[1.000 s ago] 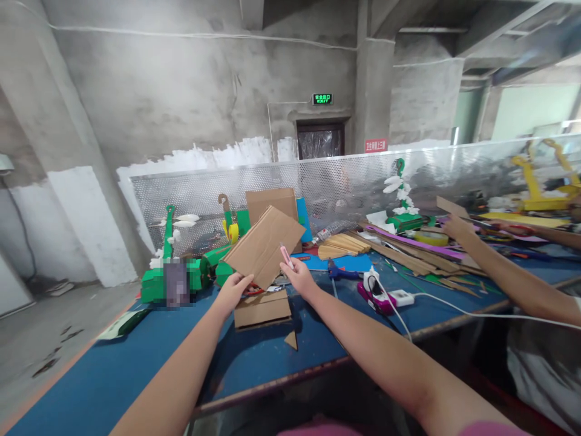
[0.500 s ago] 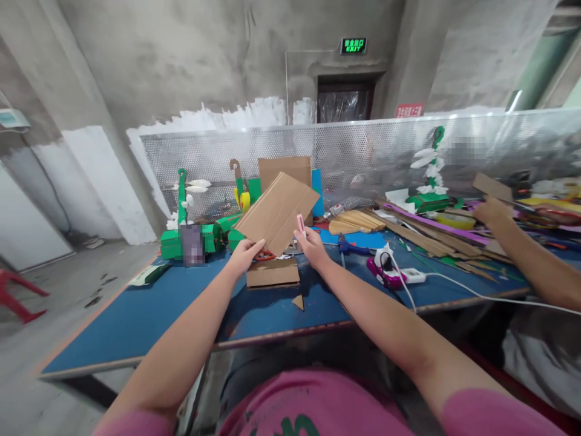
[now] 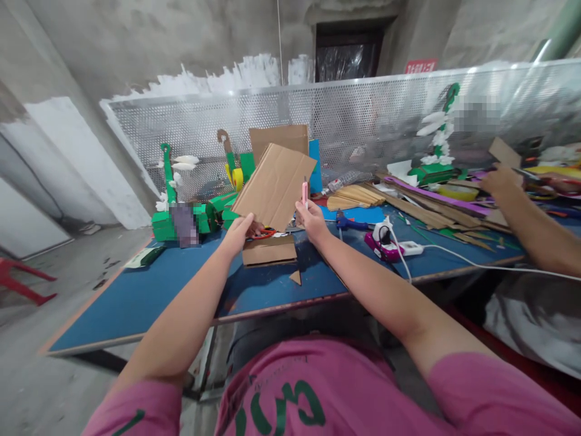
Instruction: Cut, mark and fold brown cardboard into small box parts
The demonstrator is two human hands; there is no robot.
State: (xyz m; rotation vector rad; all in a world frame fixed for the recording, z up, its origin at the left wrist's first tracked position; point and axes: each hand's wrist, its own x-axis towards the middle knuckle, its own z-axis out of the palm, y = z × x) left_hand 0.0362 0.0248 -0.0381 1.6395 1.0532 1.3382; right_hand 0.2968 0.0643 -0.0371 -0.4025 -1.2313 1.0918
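One cardboard sheet (image 3: 276,186) in left hand (image 3: 238,234) partly hides brown panel (image 3: 284,135).

Left hand (image 3: 238,233) pinches the tilted cardboard sheet (image 3: 276,181) near its lower left corner, up over the blue desk (image 3: 136,309). Right hand (image 3: 312,219) grips a pink cutter (image 3: 304,192) upright at the sheet's right side. Near side: cardboard block (image 3: 269,253), triangular scrap (image 3: 296,277). Right: blue tool (image 3: 351,222). Far right: co-worker's hand (image 3: 502,180) at a cardboard piece (image 3: 505,152).

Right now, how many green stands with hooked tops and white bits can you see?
2: the left stand, beyond the left hand, and the right stand, behind some cardboard strips. More could be hidden.
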